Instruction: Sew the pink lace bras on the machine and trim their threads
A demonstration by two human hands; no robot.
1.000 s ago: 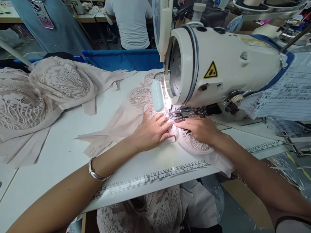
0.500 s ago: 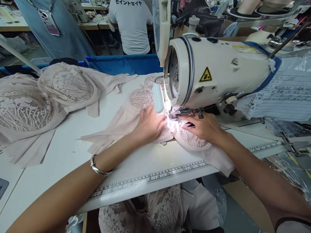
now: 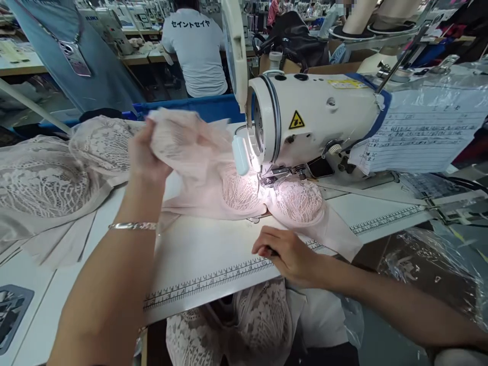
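My left hand (image 3: 147, 155) is closed on the edge of a pale pink lace bra piece, raised above the table to the left of the sewing machine (image 3: 305, 114). Under the lit needle area lies a pale pink lace bra (image 3: 299, 201), its cups flat on the table and its band trailing to the right. My right hand (image 3: 292, 254) is curled over the table's front edge, below the bra and apart from it. A small dark thing shows between its fingers, too little of it to name.
More lace bras (image 3: 46, 178) lie piled on the left of the white table. A printed ruler (image 3: 213, 279) runs along the front edge, with another lace bra (image 3: 263, 320) below it. Handwritten papers (image 3: 423, 132) hang at the right. Two people are beyond the table.
My left hand has left the needle area, moving left and up with a bra piece in it. My right hand has drawn back from the presser foot toward the front edge.
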